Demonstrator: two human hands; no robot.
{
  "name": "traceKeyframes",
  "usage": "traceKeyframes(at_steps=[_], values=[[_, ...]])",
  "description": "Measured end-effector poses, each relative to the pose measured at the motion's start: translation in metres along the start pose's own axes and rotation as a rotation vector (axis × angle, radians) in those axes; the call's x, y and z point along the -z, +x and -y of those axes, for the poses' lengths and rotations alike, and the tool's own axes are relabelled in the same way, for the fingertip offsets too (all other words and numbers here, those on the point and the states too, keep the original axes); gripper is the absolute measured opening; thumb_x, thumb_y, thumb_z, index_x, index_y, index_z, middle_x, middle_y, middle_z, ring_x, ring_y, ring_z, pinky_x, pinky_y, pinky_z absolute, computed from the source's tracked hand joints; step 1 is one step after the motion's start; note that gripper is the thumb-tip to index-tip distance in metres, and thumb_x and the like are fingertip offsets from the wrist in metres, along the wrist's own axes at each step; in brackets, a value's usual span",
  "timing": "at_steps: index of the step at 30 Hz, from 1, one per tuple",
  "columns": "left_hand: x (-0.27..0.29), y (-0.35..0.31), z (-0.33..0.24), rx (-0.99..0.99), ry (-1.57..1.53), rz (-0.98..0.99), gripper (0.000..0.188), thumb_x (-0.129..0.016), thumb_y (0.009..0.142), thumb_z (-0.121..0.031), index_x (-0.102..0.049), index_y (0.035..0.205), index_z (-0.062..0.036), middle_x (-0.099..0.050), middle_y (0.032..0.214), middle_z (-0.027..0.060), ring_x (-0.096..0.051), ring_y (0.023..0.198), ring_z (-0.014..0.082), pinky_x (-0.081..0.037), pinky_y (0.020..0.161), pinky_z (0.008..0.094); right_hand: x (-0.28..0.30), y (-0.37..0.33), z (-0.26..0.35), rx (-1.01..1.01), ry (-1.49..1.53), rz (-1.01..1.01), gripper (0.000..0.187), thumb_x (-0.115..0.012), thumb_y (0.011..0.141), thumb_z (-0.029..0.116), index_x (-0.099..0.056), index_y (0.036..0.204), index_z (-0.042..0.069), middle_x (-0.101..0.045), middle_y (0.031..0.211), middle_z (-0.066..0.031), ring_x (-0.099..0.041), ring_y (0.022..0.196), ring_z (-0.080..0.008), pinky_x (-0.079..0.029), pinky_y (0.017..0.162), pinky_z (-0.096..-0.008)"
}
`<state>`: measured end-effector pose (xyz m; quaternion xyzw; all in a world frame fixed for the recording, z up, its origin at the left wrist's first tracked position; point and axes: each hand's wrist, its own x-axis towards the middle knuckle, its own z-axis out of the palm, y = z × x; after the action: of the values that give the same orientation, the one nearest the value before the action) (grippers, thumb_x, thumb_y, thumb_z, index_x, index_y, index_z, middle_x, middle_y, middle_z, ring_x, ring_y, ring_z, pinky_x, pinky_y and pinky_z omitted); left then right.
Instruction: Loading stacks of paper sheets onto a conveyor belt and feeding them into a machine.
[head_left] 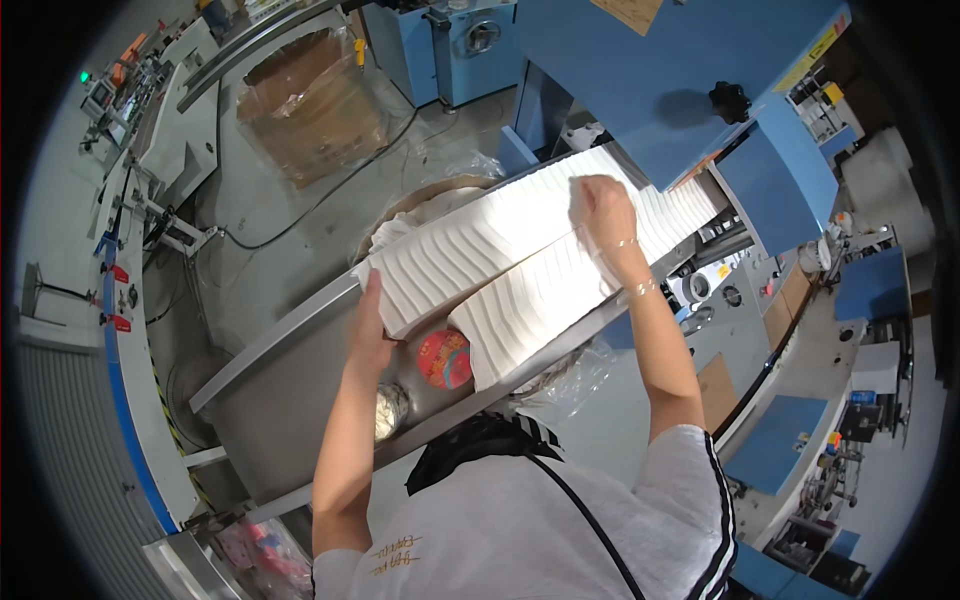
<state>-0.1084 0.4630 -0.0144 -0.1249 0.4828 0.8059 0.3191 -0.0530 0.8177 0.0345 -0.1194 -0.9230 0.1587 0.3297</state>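
Observation:
Two long rows of packed white, thin, soft-looking pieces with rippled tops lie side by side in a sloping metal trough; I name them the far white row and the near white row. My left hand is at the lower left end of the far row, its fingers stretched up along that end face. Over the upper part of the rows, my right hand has its fingers curled in; what they hold, if anything, is hidden. A red round tin-like object touches the near row's lower end.
A silvery round object sits in the metal trough near my left forearm. The rows run up under a blue machine at upper right. A plastic-lined carton stands on the floor at far left, with a cable near it.

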Motion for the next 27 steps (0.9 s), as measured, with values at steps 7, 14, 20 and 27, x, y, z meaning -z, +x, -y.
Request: traceKeyframes(at_steps=[7,14,20,27], values=[[-0.024,0.006,0.016,-0.201,0.247,-0.056,0.061,-0.071,0.081,-0.016,-0.042,0.133,-0.0023,-0.053,0.127,0.0087,-0.052,0.114,0.0195,-0.04,0.097,0.0323,-0.029,0.035,-0.048,-0.284,-0.116,0.063,0.018,-0.062,0.084,0.021,-0.068,0.092,0.006,-0.066,0.089,-0.0171,-0.063,0.083,-0.0349,-0.05,0.075,-0.0413],[-0.013,0.004,0.012,-0.152,0.202,0.005,0.059,-0.069,0.082,-0.017,-0.041,0.132,-0.0019,-0.053,0.126,0.0092,-0.051,0.116,0.02,-0.039,0.098,0.0326,-0.034,0.045,-0.059,-0.387,-0.089,0.123,0.021,-0.065,0.081,0.029,-0.071,0.091,0.011,-0.068,0.088,-0.015,-0.064,0.084,-0.0339,-0.05,0.076,-0.0397],[-0.012,0.004,0.012,-0.165,0.207,0.022,0.061,-0.069,0.082,-0.017,-0.04,0.133,-0.0022,-0.052,0.127,0.0093,-0.05,0.117,0.0204,-0.038,0.099,0.0325,-0.031,0.048,-0.059,-0.443,-0.058,0.146,0.021,-0.064,0.081,0.029,-0.072,0.091,0.013,-0.068,0.09,-0.0147,-0.064,0.085,-0.0337,-0.05,0.077,-0.0401],[-0.015,0.001,0.01,-0.15,0.258,-0.037,0.067,-0.072,0.08,-0.023,-0.037,0.134,-0.0019,-0.051,0.128,0.0106,-0.049,0.118,0.0214,-0.037,0.1,0.0335,-0.034,0.049,-0.067,-0.348,-0.117,0.135,0.017,-0.064,0.08,0.022,-0.07,0.09,0.011,-0.067,0.089,-0.0146,-0.064,0.085,-0.0335,-0.05,0.077,-0.0406]])
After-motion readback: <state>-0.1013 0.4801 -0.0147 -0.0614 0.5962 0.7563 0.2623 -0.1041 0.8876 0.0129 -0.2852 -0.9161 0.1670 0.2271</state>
